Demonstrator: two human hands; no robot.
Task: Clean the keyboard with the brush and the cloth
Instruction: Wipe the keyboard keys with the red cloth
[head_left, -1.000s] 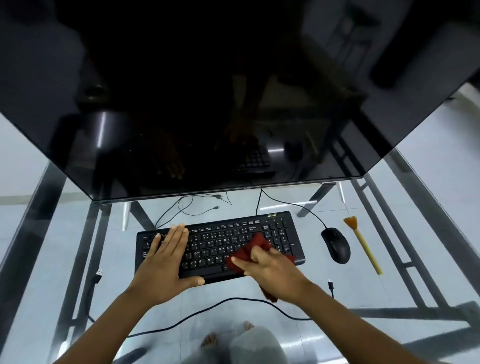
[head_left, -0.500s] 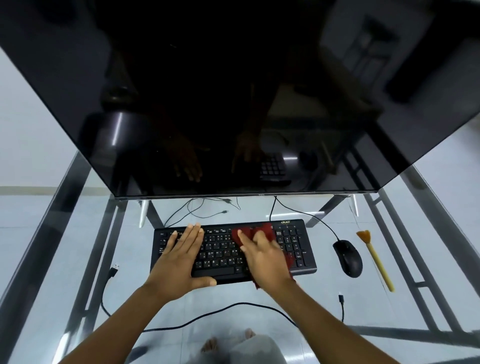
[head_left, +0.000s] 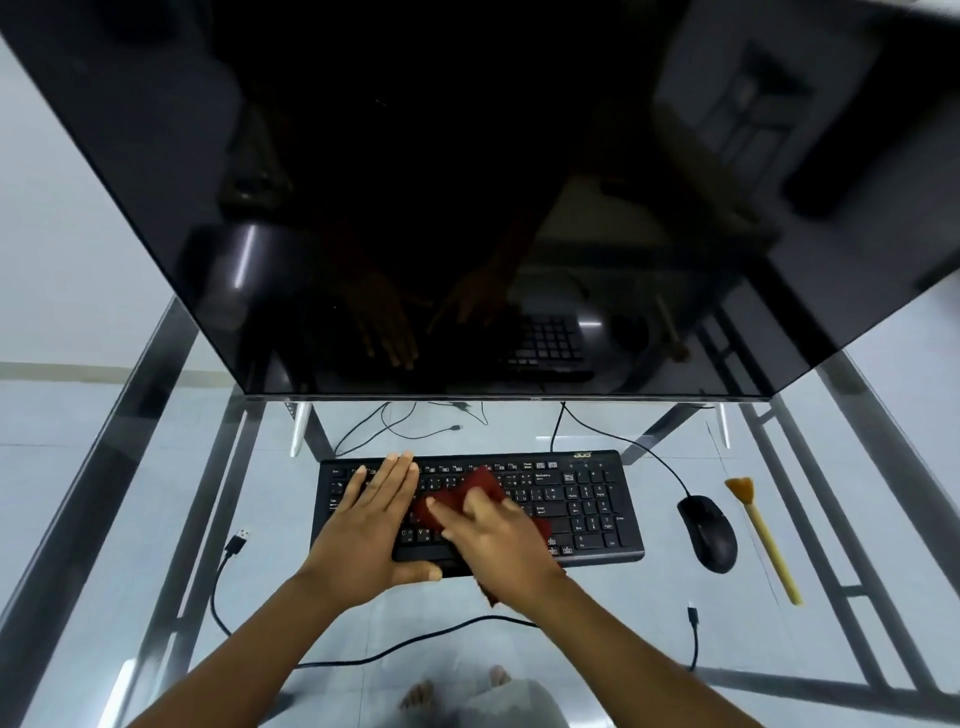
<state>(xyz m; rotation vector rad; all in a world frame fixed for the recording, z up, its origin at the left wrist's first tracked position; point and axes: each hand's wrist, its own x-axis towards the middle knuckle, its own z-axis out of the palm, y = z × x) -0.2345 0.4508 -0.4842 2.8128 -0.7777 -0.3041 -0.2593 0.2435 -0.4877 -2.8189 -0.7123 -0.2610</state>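
Observation:
A black keyboard (head_left: 582, 506) lies on the glass table below the monitor. My left hand (head_left: 369, 525) rests flat on its left half, fingers together, thumb at the front edge. My right hand (head_left: 493, 540) presses a dark red cloth (head_left: 480, 488) onto the middle keys; part of the cloth hangs off the front edge under my wrist. The brush (head_left: 763, 540), yellow-handled with orange bristles, lies on the table to the right of the mouse, untouched.
A large dark monitor (head_left: 467, 208) overhangs the back of the table. A black mouse (head_left: 709, 532) sits right of the keyboard. Loose cables (head_left: 228, 551) run along the left and front. The glass table (head_left: 156, 519) has a metal frame.
My right hand has slid the cloth leftwards across the keys, from the right-centre towards the middle, ending close to my left hand. The left hand has stayed on the keyboard.

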